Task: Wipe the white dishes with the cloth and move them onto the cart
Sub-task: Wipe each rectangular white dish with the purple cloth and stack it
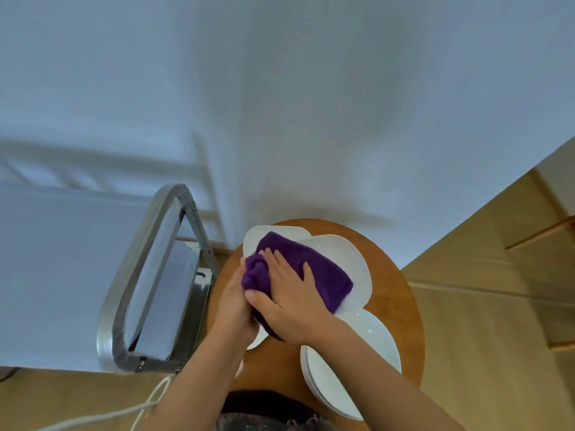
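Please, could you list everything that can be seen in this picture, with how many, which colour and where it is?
cloth: one, purple, on the dishes at the middle of the table
dishes: several, white, exact count unclear, on the table; a stack lies at its near right
table: one, round, wooden brown, centre
cart: one, silver metal frame, left of the table
cord: one, white, on the floor at lower left
wall: white, behind
left hand: grips the bunched end of the cloth
right hand: lies flat on the cloth

White wall [311,88], tan floor [482,306]
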The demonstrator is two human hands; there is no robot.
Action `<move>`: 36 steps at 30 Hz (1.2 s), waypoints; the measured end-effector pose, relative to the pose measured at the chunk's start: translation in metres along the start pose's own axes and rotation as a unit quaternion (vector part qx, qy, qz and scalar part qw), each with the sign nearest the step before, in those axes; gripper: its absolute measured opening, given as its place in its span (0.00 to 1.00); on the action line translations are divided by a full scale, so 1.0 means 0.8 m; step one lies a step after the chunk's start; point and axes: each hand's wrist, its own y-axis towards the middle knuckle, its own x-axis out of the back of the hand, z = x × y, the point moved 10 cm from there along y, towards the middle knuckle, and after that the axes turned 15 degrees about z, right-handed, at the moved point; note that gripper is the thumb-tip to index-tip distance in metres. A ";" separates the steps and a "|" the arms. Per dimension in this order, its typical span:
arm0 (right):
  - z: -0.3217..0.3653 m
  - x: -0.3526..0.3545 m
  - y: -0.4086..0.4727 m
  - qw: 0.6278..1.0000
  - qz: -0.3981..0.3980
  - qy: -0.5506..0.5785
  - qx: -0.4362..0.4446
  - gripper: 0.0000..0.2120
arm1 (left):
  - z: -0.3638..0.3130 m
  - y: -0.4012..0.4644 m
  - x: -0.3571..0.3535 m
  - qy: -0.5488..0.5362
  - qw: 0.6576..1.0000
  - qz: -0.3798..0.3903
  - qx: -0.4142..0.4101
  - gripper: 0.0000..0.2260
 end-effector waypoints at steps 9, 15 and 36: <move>0.014 0.092 -0.005 0.987 -0.089 -0.129 0.023 0.34 | -0.048 -0.027 -0.042 0.125 0.988 -0.011 -0.092 0.15; -0.026 0.160 -0.028 0.964 -0.212 -0.145 -0.072 0.28 | -0.080 -0.041 -0.052 0.164 0.974 -0.010 -0.156 0.12; -0.071 0.068 -0.072 0.642 -0.290 0.709 -0.035 0.07 | -0.089 -0.032 -0.093 0.026 0.988 0.026 -0.150 0.26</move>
